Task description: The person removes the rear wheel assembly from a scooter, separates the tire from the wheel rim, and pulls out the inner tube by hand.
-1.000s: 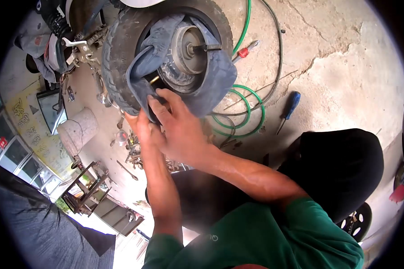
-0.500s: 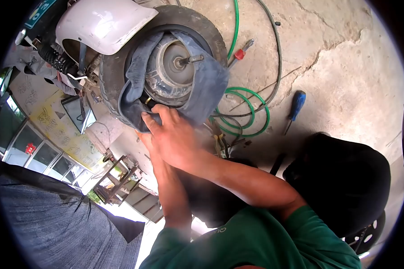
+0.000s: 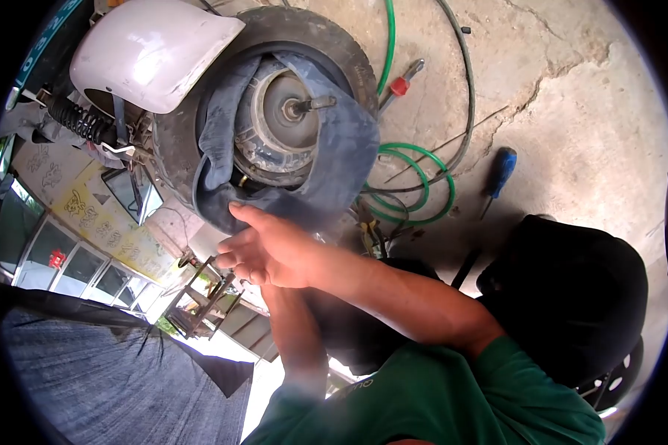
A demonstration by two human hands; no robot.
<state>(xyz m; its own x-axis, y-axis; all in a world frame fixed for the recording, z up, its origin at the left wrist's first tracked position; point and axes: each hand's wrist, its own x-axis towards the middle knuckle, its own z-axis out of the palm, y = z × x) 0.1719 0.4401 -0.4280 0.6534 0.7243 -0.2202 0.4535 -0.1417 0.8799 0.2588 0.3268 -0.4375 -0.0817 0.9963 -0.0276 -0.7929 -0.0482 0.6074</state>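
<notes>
An inner tube, grey-blue and slack, hangs out around the hub of a scooter wheel. The black tyre surrounds it, and a metal axle stands out of the hub. A small brass-coloured valve stem shows at the lower left of the rim. My right hand is just below the tube's lower edge, thumb apart from the partly bent fingers and its tip at the rubber; nothing shows in it. Behind it, my left hand is hidden; only the left forearm shows.
A pale fender overhangs the tyre, beside a shock absorber. On the concrete floor lie a green hose, a dark cable, a red-marked tool and a blue-handled screwdriver. Pliers lie below the wheel.
My right hand has come down and away from the tube near the valve, turning so its fingers spread. My left hand, partly visible before, is now covered. The view has shifted slightly.
</notes>
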